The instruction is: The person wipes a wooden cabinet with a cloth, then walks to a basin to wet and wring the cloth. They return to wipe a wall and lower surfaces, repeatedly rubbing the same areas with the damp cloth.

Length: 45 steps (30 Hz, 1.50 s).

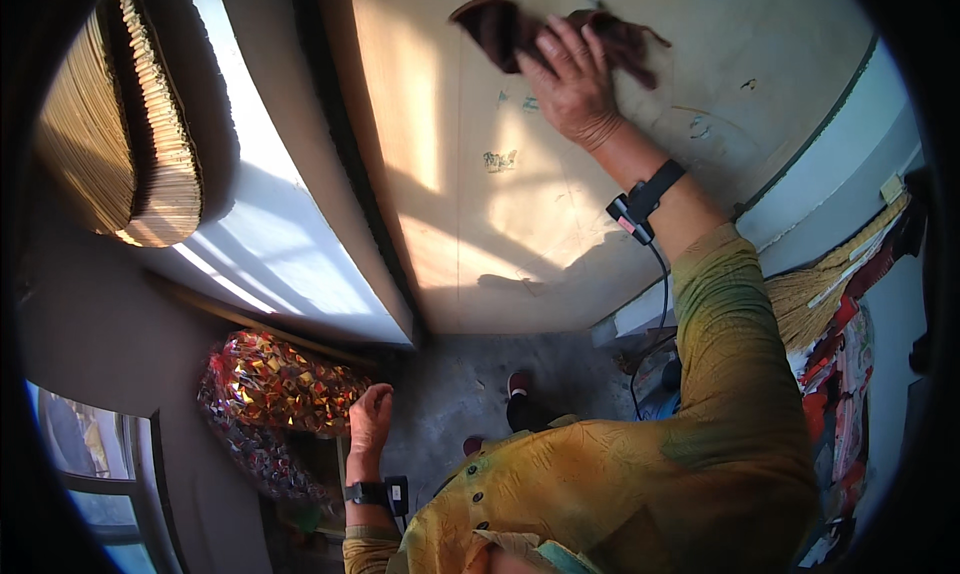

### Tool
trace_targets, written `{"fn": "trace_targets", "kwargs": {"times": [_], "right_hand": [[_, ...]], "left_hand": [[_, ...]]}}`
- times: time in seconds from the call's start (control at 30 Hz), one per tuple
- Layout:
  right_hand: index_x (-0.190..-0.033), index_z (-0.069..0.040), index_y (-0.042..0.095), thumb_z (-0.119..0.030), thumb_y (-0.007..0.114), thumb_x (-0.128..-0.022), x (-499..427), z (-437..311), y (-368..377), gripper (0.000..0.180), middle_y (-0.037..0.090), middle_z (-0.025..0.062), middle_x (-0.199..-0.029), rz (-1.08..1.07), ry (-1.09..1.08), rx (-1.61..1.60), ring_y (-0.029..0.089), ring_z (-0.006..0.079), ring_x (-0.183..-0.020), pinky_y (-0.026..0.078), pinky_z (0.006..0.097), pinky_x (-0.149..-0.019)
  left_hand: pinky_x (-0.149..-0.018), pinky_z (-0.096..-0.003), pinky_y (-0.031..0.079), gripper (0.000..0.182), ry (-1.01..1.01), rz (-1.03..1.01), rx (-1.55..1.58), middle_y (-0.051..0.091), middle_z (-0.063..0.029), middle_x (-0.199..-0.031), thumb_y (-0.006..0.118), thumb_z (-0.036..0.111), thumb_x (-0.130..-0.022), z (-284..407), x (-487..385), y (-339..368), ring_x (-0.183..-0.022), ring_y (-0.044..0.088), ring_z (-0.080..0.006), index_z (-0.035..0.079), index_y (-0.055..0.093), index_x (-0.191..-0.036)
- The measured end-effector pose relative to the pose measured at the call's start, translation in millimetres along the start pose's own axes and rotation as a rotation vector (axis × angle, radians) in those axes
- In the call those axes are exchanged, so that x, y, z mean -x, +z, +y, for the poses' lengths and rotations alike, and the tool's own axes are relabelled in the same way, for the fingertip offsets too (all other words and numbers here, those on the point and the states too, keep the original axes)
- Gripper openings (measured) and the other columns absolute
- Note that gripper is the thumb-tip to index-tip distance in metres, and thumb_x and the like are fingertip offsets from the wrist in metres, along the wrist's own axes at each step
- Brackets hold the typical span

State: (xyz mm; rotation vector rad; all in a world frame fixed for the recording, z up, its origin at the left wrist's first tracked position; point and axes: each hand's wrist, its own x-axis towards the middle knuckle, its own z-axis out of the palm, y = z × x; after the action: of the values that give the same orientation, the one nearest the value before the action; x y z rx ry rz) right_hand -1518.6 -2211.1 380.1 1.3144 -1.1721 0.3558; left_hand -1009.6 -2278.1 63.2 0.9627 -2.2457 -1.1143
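Observation:
My right hand (574,82) presses a dark brown cloth (491,30) against a large pale wooden panel (525,221), near its upper part in the view. The cloth is bunched and partly blurred, with ends sticking out on both sides of the fingers. Scuffs and small greenish marks show on the panel below and to the right of the cloth. My left hand (371,418) hangs low at the left with its fingers loosely curled and no object visible in it. It is beside a clear bag of shiny red and gold pieces (292,382); whether it touches the bag I cannot tell.
A stack of corrugated cardboard (161,154) stands at the upper left beside a white surface. A straw broom (817,296) and red-and-white bags (844,394) are at the right. A window (97,484) shows at the lower left. My feet stand on the grey floor (450,379).

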Motion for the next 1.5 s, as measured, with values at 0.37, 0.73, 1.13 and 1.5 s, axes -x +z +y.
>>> {"fn": "trace_targets", "kwargs": {"times": [0.37,0.73,1.13,1.5], "right_hand": [[-0.136,-0.013,0.061,-0.024,0.072,-0.092,-5,43,-7,0.047,0.064,0.0146,-0.129,-0.205,-0.053,-0.551,0.059,0.0353,-0.122,0.048,0.0436,-0.105],[-0.103,-0.011,0.073,-0.009,0.070,-0.078,-18,104,-68,0.025,0.056,0.0103,-0.141,-0.017,-0.017,-0.353,0.050,0.0314,-0.135,0.040,0.0489,-0.114],[-0.124,-0.003,0.059,-0.004,0.067,-0.082,-31,257,-110,0.042,0.057,0.0224,-0.128,0.385,0.013,-0.097,0.052,0.0425,-0.127,0.043,0.0526,-0.107],[-0.134,-0.009,0.062,-0.010,0.059,-0.091,145,120,-110,0.044,0.059,0.0135,-0.137,0.060,0.229,-0.470,0.056,0.0345,-0.131,0.048,0.0470,-0.110]], "left_hand": [[-0.099,-0.0352,0.053,0.049,0.220,-0.206,0.393,0.062,-0.0180,-0.133,0.065,0.017,-0.102,205,-146,66,-0.123,0.062,-0.0277,0.004,0.045,-0.145],[-0.121,-0.0495,0.029,0.086,0.960,0.437,0.239,0.010,-0.0239,-0.168,0.051,0.047,-0.105,452,-253,129,-0.153,0.023,-0.0391,0.002,0.005,-0.162],[-0.115,-0.0577,0.031,0.079,1.355,0.853,-0.292,0.035,-0.0258,-0.157,0.077,0.040,-0.087,596,-320,150,-0.142,0.033,-0.0497,0.006,0.044,-0.150],[-0.102,-0.0571,0.043,0.064,1.396,0.562,-0.269,0.053,-0.0233,-0.135,0.083,0.010,-0.073,476,-277,228,-0.122,0.052,-0.0468,0.000,0.052,-0.128]]}}
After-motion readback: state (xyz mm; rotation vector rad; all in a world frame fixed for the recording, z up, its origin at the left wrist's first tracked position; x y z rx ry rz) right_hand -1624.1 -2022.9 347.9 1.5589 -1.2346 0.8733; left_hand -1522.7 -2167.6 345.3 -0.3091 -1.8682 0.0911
